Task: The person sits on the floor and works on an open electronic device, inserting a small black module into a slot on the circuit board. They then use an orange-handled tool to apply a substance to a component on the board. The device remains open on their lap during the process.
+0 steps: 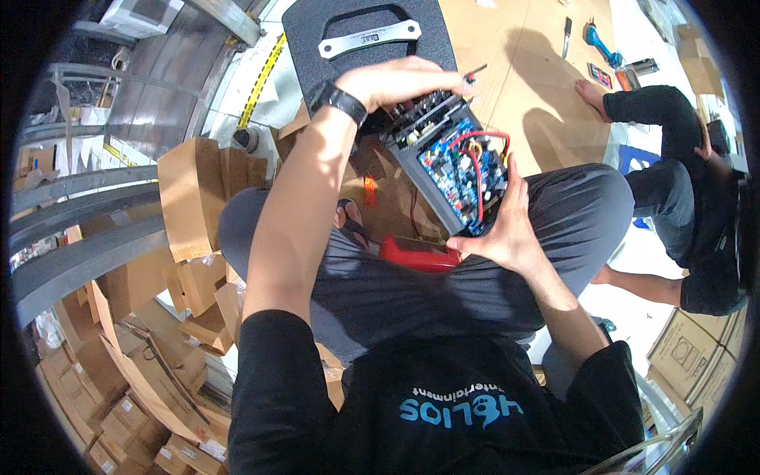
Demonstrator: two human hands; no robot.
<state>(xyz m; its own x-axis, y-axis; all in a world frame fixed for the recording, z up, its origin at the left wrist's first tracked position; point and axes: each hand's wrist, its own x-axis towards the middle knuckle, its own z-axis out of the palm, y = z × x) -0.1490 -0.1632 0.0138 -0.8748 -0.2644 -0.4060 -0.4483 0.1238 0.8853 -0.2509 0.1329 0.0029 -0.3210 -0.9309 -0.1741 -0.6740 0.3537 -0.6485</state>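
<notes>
The person crouches with knees bent, holding an open grey electronics module (447,162) just above the lap, a little toward one o'clock from the picture's centre. Its upper face shows a blue circuit board (459,170) crossed by looping red wires (475,158).

The left forearm rises from seven o'clock toward twelve, long and nearly straight, with a black wristwatch (339,100) at the wrist. The left hand (400,79) bends over at the wrist and lies palm down across the far end of the module, fingers stretched toward three o'clock and pressed together on its top edge; whether the fingertips pinch anything underneath I cannot tell.

The right forearm comes in from five o'clock. The right hand (507,229) is spread wide, thumb and fingers apart, cupped against the module's near right corner and bracing it from the side and below.

A red object (419,255) rests on the lap at the module's six o'clock. At twelve o'clock a dark mat (309,32) carries a flat metal wrench (368,38). Folded cardboard boxes (190,198) stack at nine o'clock. Another person in dark clothing (681,198) sits at three o'clock on the floor.
</notes>
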